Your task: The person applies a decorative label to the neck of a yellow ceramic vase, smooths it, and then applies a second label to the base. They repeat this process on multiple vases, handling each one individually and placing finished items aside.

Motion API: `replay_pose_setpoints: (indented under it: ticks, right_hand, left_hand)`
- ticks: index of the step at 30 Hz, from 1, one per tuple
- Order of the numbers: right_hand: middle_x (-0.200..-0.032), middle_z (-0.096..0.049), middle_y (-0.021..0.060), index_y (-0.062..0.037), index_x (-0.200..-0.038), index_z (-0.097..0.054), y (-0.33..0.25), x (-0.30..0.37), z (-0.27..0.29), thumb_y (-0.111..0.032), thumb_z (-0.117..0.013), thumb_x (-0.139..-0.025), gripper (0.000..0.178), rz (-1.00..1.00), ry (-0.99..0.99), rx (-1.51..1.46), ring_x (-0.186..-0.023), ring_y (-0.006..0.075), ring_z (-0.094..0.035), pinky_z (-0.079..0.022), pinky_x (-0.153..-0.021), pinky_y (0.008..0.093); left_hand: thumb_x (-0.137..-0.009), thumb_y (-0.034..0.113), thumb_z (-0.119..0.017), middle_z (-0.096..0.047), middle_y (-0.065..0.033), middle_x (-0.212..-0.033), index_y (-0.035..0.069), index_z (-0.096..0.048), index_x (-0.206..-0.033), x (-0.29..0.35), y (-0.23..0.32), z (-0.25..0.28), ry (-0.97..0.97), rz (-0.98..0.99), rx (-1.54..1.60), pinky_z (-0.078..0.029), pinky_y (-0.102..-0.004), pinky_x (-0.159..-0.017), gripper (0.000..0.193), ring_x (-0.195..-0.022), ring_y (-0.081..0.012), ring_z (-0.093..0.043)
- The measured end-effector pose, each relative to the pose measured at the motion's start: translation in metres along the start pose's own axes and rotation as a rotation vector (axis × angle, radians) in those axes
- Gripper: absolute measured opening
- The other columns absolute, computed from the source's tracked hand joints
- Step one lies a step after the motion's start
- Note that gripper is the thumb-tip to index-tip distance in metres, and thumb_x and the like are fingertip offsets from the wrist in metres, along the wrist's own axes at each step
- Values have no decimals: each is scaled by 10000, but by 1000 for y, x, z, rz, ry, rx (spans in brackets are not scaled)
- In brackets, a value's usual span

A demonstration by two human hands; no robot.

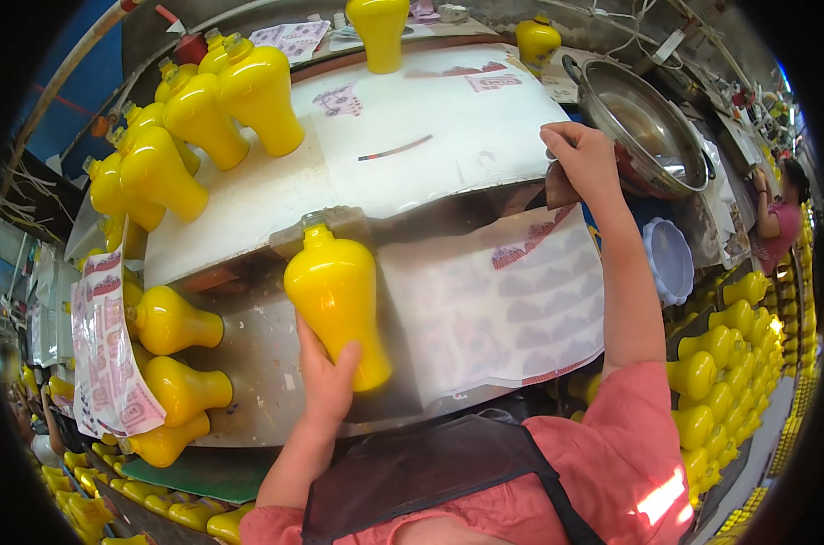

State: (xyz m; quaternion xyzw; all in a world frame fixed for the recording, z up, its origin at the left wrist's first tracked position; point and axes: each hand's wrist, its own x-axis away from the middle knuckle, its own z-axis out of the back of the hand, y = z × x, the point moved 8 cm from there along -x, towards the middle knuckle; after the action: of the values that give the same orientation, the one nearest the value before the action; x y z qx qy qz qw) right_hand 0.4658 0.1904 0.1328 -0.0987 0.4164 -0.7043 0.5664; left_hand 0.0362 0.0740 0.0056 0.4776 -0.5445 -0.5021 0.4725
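My left hand (pixel 328 372) is wrapped round the lower part of a glossy yellow bottle (pixel 332 282), which stands upright, slightly tilted, with a narrow neck at the top. My right hand (pixel 583 156) is raised over the right end of the white work board (pixel 339 163), thumb and fingers pinched together; anything between them is too small to make out. A brown flap-like piece (pixel 560 186) hangs just below that hand. A thin dark decal strip (pixel 396 148) lies on the board. Beneath my right forearm is a translucent decal sheet (pixel 494 309) with rows of purplish pattern.
Several yellow bottles (pixel 262 100) stand at the board's far left, and others (pixel 180 321) lie below. A printed decal sheet (pixel 108 345) hangs at left. To the right are a metal basin (pixel 639 118), a pale blue tub (pixel 668 259), racks of bottles (pixel 721 391) and another person (pixel 780 222).
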Motion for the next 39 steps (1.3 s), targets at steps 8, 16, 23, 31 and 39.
replay_pose_setpoints:
  ticks: [8,16,23,31,39]
  right_hand:
    - [-634,-525,-69,21,-843,-724,-3,-6,10,-350,-752,-944,386,-63,-79,37,-619,28,-442,-368,-550,263]
    - [-899,-737,177,-40,-1063,-757,23,134,-49,-147,-676,-900,211,65,-459,241,-801,288,-719,-562,-757,390]
    - [-976,-669,187,-60,-1268,-664,49,189,-79,-86,-590,-899,378,137,-464,726,-839,379,-696,-559,-728,482]
    - [-1020,-650,201,13,-1277,-605,12,260,-51,-52,-644,-832,452,147,-639,767,-826,380,-720,-596,-713,434]
    - [-1108,-660,184,-37,-1317,-638,52,210,-68,-59,-542,-900,429,117,-485,793,-867,365,-712,-578,-744,469]
  left_hand:
    - [-852,57,-610,-442,-159,-1513,21,-208,-1621,2,-5,4,20,40,-30,-340,-394,-1178,868,-1386,-269,-454]
    - [-884,97,-609,-460,-157,-1496,14,-237,-1612,-1,-2,2,16,-8,10,-348,-389,-1167,821,-1363,-266,-466]
    - [-938,144,-617,-475,-151,-1481,14,-265,-1598,0,4,-2,6,-49,10,-359,-377,-1150,759,-1338,-252,-481]
    - [-965,172,-614,-489,-152,-1472,16,-289,-1590,1,8,-4,31,-92,16,-363,-370,-1145,721,-1331,-250,-490]
    - [-976,194,-636,-501,-152,-1478,13,-305,-1590,-2,7,-2,22,-107,12,-359,-368,-1153,721,-1346,-253,-494]
